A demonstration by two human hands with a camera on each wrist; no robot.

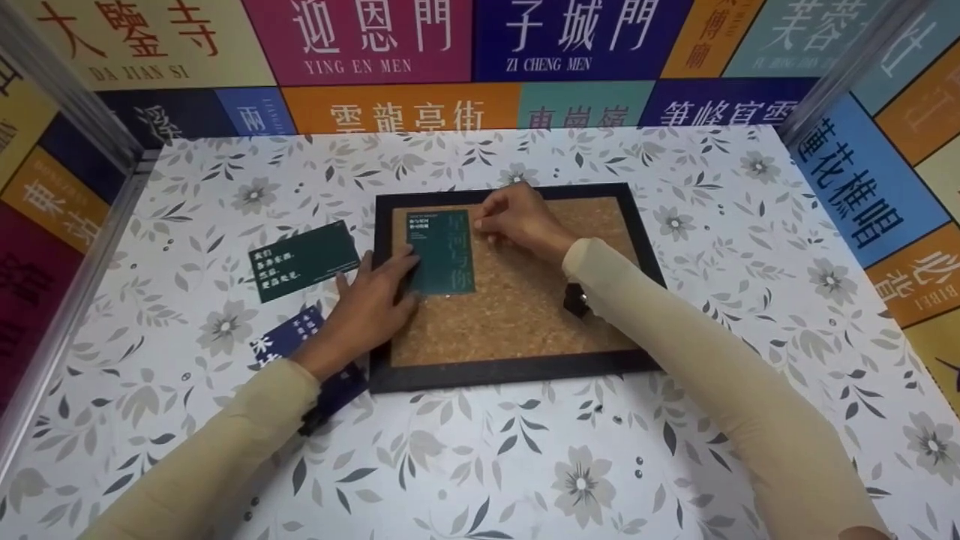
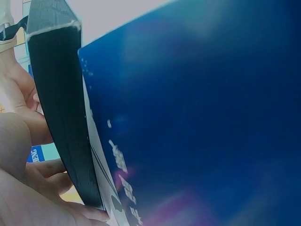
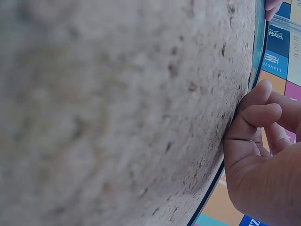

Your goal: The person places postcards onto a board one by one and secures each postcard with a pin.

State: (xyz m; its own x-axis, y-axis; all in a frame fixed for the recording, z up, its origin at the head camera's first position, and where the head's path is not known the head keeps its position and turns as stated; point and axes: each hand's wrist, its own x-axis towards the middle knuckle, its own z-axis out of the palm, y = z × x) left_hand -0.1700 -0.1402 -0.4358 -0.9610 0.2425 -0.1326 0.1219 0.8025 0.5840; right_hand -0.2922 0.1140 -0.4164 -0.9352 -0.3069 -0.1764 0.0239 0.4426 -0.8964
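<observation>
A dark green card point(image 1: 442, 259) lies upright on the left part of a black-framed cork board point(image 1: 525, 322). My left hand point(image 1: 367, 315) rests over the board's left frame, fingers spread, with fingertips on the card's left edge. My right hand point(image 1: 525, 221) is at the card's upper right edge, its thumb and bent fingers drawn together; I cannot tell whether anything is between the tips. In the right wrist view, the curled fingers point(image 3: 256, 113) are low against the cork surface point(image 3: 141, 117). A tiny bright spot shows near the card's bottom edge.
Left of the board, a second green card point(image 1: 304, 261) with white writing lies on the flower-patterned table point(image 1: 480, 450). A blue card point(image 1: 341, 386) is partly hidden under my left wrist; it fills much of the left wrist view. Colourful lettered panels point(image 1: 375, 37) border the table.
</observation>
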